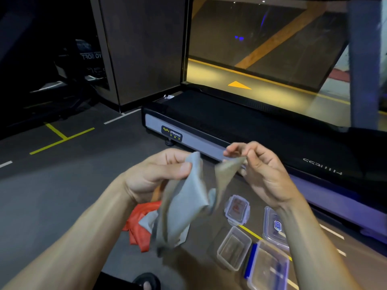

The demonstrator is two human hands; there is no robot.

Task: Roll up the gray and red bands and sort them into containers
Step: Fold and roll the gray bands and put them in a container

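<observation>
A gray band (184, 204) hangs crumpled between both hands above the floor. My left hand (155, 174) grips one part of it with the thumb pressed over the fabric. My right hand (257, 170) pinches its other end between thumb and fingertips. A heap of red bands (139, 225) lies on the floor under the gray one, with another gray piece (147, 221) on top of it. To the right stand a small clear container (234, 248) and a larger one with a blue clip (269, 268), both without lids on.
Two clear lids lie on the floor beyond the containers, a small one (237, 209) and a larger one (275, 227). A treadmill (219, 122) runs across behind the hands. A sandalled foot (147, 282) shows at the bottom edge. Yellow and white lines mark the dark floor.
</observation>
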